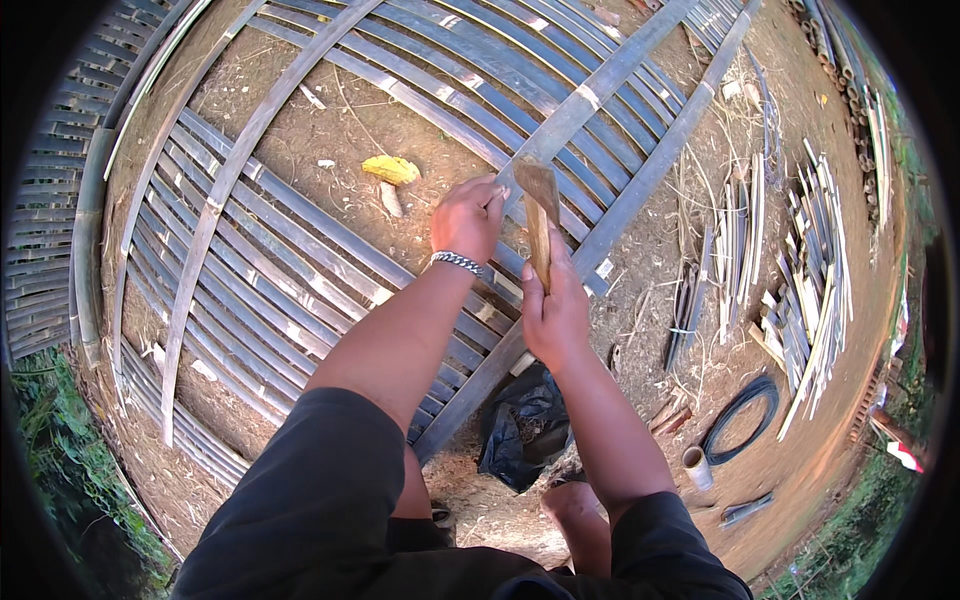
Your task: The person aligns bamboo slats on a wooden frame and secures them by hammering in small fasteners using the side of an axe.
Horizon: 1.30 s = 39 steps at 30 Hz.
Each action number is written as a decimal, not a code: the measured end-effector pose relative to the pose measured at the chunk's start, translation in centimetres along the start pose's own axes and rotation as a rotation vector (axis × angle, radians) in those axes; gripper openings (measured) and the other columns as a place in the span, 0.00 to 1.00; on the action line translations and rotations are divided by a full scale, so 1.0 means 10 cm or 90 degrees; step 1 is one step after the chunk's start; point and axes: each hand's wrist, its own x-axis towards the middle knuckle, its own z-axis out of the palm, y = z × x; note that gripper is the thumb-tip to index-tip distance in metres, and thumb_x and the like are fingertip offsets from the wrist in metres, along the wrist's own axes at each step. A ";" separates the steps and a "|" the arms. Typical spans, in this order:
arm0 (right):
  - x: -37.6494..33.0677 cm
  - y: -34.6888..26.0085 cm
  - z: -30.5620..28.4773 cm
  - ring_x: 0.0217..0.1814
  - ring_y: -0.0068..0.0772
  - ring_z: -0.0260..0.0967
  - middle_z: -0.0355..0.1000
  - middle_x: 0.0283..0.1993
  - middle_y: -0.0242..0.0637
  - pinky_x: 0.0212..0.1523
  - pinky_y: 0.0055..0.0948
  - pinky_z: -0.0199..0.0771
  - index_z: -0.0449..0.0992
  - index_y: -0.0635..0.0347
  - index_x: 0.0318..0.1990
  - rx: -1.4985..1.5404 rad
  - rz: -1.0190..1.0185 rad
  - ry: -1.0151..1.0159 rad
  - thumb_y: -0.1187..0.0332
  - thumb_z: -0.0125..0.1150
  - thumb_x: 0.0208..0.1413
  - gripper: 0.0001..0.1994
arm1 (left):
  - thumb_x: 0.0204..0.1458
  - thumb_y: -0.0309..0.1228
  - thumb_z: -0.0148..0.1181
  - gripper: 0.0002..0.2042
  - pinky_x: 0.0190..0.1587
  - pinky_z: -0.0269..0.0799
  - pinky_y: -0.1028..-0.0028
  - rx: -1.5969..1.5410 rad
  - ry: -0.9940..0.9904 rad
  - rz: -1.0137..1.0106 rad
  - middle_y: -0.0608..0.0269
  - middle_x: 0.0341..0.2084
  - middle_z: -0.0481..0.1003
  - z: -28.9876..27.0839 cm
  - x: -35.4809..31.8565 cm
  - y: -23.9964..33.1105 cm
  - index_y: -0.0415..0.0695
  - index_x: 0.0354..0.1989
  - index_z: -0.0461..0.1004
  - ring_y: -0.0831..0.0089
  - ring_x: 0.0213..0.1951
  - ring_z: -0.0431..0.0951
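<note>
My left hand (467, 220), with a chain bracelet at its wrist, is closed in a pinch beside a long bamboo cross strip (608, 78). Whatever its fingertips hold is too small or hidden to make out. My right hand (556, 315) grips a brown wooden tool (538, 205) with a broader upper end, held up close to the left fingers; its exact kind is unclear. Beneath both hands lies a lattice of dark split-bamboo slats (470, 75) crossed by longer strips. Another slatted section (260, 250) stretches to the left.
A black plastic bag (520, 430) sits near my feet. On the right lie bundles of bamboo strips (815, 285), a coil of black line (742, 420) and a short tube (697, 467). A yellow leaf-like piece (391, 169) rests on the dirt ahead.
</note>
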 end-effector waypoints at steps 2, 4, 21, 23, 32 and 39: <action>0.00 0.10 0.02 0.60 0.63 0.70 0.71 0.60 0.59 0.57 0.50 0.73 0.58 0.61 0.73 -0.032 -0.003 -0.040 0.72 0.55 0.65 0.29 | 0.54 0.31 0.65 0.05 0.49 0.79 0.64 0.000 -0.001 0.006 0.61 0.44 0.83 0.01 0.01 0.01 0.46 0.36 0.85 0.59 0.45 0.83; 0.01 0.18 0.03 0.59 0.63 0.71 0.72 0.59 0.59 0.56 0.50 0.74 0.58 0.61 0.73 -0.060 0.025 -0.082 0.71 0.56 0.65 0.29 | 0.54 0.31 0.66 0.05 0.49 0.79 0.64 0.012 0.009 0.022 0.61 0.44 0.83 0.02 0.01 -0.03 0.46 0.35 0.85 0.59 0.45 0.83; 0.01 0.13 -0.09 0.60 0.63 0.72 0.71 0.61 0.58 0.56 0.48 0.75 0.59 0.62 0.73 -0.044 0.004 -0.060 0.72 0.57 0.63 0.30 | 0.53 0.28 0.63 0.07 0.52 0.78 0.62 0.002 -0.009 0.015 0.56 0.45 0.83 -0.01 0.01 -0.01 0.43 0.38 0.84 0.57 0.46 0.83; -0.03 0.09 -0.09 0.61 0.62 0.71 0.71 0.62 0.58 0.56 0.47 0.75 0.59 0.62 0.73 -0.038 0.001 -0.051 0.72 0.57 0.63 0.30 | 0.52 0.27 0.62 0.10 0.52 0.78 0.61 -0.024 -0.014 0.029 0.54 0.45 0.83 -0.04 -0.01 -0.05 0.44 0.42 0.82 0.56 0.47 0.82; 0.08 0.18 -0.04 0.60 0.63 0.71 0.70 0.63 0.58 0.55 0.48 0.76 0.60 0.61 0.72 -0.090 0.055 -0.164 0.71 0.56 0.64 0.28 | 0.51 0.25 0.59 0.11 0.48 0.77 0.54 -0.012 -0.001 -0.088 0.49 0.38 0.81 -0.01 0.01 -0.01 0.45 0.44 0.76 0.47 0.42 0.81; 0.07 0.11 -0.08 0.56 0.66 0.72 0.72 0.58 0.61 0.53 0.50 0.76 0.60 0.62 0.72 -0.045 -0.066 -0.007 0.71 0.56 0.64 0.28 | 0.50 0.24 0.59 0.11 0.48 0.78 0.54 -0.003 0.009 -0.062 0.50 0.37 0.81 -0.01 0.00 -0.09 0.44 0.43 0.75 0.49 0.42 0.82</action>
